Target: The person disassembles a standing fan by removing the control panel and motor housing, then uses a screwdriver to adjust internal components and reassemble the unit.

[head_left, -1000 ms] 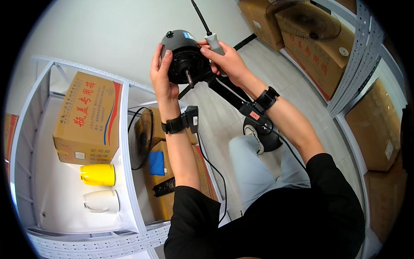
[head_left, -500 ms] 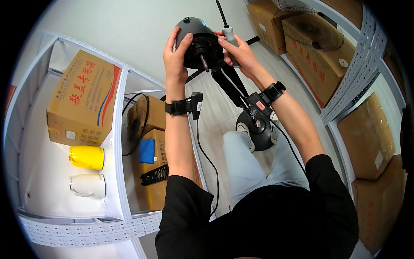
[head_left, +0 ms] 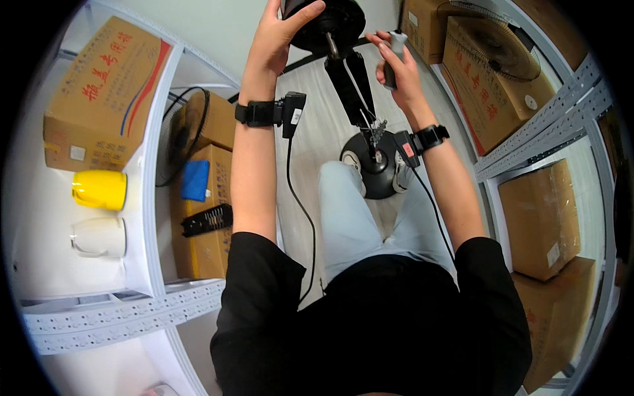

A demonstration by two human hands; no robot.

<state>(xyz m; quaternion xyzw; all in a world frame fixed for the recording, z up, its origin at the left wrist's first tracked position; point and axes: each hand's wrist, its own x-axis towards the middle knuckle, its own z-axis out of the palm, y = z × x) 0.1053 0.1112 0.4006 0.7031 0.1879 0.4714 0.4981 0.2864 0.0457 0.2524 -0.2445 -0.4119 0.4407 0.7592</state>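
Note:
A black fan motor housing [head_left: 340, 23], cut off by the top edge, has its metal shaft [head_left: 331, 45] pointing toward me. My left hand [head_left: 274, 36] grips its left side, thumb across the rim; the other fingertips are partly out of view. Apart from the motor, at its right, my right hand [head_left: 406, 78] holds a screwdriver [head_left: 397, 46] by its grey handle, blade up, with the index finger extended. Below the motor a black stand [head_left: 347, 92] runs down to a round base [head_left: 378, 188] between my shoes.
At left, a white shelf carries a carton [head_left: 105, 99], a yellow jug [head_left: 100, 189] and a white jug [head_left: 99, 237]. Beside it are a fan grille [head_left: 185, 135], blue cloth [head_left: 195, 180] and black slotted part [head_left: 207, 220]. Another grille [head_left: 495, 46] lies over cartons at right.
My right hand has come away from the motor to the right, still holding the screwdriver. The view has shifted, so the motor sits higher in the picture; my left hand stays on it.

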